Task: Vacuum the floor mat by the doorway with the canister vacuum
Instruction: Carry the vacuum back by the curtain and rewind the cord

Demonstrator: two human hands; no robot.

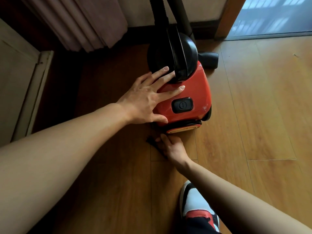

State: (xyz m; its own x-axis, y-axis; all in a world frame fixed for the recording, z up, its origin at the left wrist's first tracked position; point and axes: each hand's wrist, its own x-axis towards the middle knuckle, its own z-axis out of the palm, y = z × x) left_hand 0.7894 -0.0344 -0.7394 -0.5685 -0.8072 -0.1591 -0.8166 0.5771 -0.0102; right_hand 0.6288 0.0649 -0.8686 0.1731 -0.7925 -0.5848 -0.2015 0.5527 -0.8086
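1. Left forearm (59, 157): bare, reaching to the canister vacuum from its left.
2. Shoe (197, 205): white, red and black, on the wooden floor (253, 115) behind the vacuum's rear end.
3. Right hand (170, 147): low on the floor just behind the vacuum's rear end, fingers curled, gripping a small dark piece (150, 139); what the piece is cannot be told.
4. Left hand (148, 97): fingers straight and spread, palm down, resting on the left flank of the vacuum's red shell, fingertips touching the black dome.
5. Canister vacuum (190, 92): red body, standing on the floor, well lit on its right side.
 - Power button (182, 105): black, set in the rear top of the shell, just right of the left hand.
 - Dome (189, 53): black, closed, on the vacuum's front half; its contents are hidden.
 - Hose (160, 14): black, rising from the vacuum's front and out of the top edge.
 - Nozzle (208, 59): black, on the floor beside the vacuum's front right.
6. Curtain (81, 22): pleated, hanging beyond the vacuum to its left.
7. Glass door (270, 14): beyond the vacuum to its right.
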